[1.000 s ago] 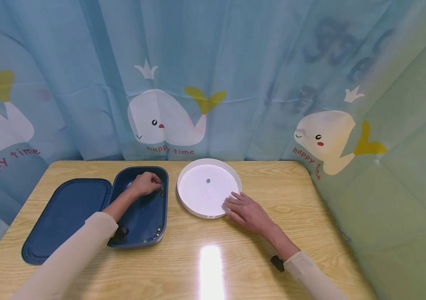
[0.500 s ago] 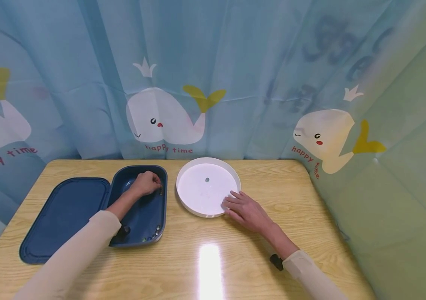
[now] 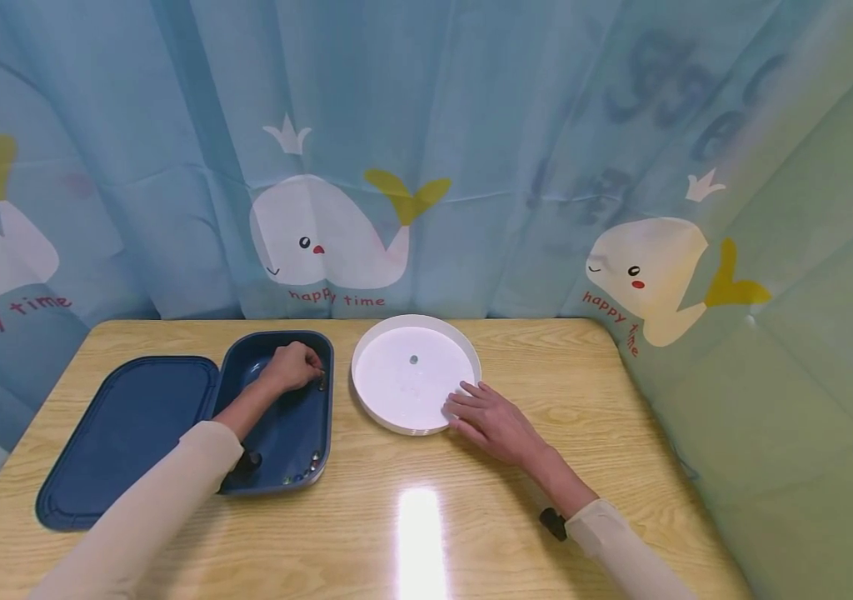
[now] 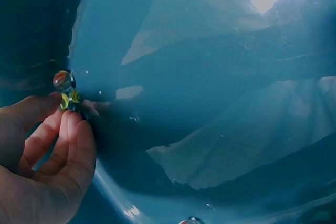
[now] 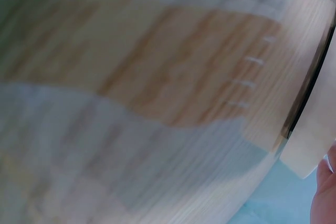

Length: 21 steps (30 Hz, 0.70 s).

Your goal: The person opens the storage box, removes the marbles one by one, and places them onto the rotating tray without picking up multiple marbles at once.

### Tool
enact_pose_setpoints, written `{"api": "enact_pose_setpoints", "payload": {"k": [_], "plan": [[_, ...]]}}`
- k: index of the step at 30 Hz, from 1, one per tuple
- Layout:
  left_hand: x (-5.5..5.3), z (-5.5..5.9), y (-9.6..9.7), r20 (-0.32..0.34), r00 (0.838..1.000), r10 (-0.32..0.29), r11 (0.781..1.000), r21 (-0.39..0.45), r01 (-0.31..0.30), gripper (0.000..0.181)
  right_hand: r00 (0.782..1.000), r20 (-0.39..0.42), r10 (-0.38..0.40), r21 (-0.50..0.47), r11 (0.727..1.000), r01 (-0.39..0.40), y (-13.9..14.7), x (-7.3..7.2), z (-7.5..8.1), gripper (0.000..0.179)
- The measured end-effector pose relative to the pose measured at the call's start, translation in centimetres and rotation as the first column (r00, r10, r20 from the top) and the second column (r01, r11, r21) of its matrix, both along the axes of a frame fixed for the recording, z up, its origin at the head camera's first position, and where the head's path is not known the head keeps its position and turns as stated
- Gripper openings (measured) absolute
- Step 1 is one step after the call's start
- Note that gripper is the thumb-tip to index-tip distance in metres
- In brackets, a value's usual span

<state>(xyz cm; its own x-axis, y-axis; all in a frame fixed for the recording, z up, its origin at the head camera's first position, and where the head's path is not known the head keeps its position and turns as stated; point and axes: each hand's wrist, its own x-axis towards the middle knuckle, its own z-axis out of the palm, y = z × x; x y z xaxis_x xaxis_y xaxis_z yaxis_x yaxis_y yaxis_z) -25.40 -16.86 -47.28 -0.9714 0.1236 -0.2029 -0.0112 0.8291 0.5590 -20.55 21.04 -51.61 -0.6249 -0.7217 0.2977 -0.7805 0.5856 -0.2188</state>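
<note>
My left hand (image 3: pixel 293 367) reaches into a dark blue bin (image 3: pixel 295 433) near its far right wall. In the left wrist view the thumb and fingertips pinch a clear marble with yellow-green swirls (image 4: pixel 70 99). Right beside it lies a marble with an orange swirl (image 4: pixel 63 81). My right hand (image 3: pixel 496 423) rests on the near right rim of a round white tray (image 3: pixel 389 421), fingers spread and fairly straight. One pale marble (image 3: pixel 414 360) sits on that tray. The right wrist view shows little more than fingertips by the tray's edge.
Several marbles (image 3: pixel 314 461) lie in the bin's near right corner. A dark blue lid (image 3: pixel 134 437) lies flat to the left of the bin. Behind the wooden table (image 3: pixel 546 358) hangs a blue curtain (image 3: pixel 471 125) with whale prints.
Over the last second my left hand's fingers have come down slightly at the marbles by the bin wall. My right hand keeps its place on the tray's rim.
</note>
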Motion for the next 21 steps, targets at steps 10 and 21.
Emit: {"api": "enact_pose_setpoints", "payload": {"k": [10, 21], "plan": [[0.2, 0.5, -0.4, -0.027, 0.999, 0.019, 0.999, 0.040, -0.018, 0.012, 1.000, -0.005, 0.003, -0.007, 1.000, -0.003, -0.1, 0.0, 0.1, 0.036], [0.9, 1.4, -1.0, -0.042, 0.999, 0.021, 0.990, 0.143, -0.015, 0.016, 1.000, -0.017, 0.000, -0.004, 1.000, 0.000, 0.0, 0.0, 0.0, 0.035]]}}
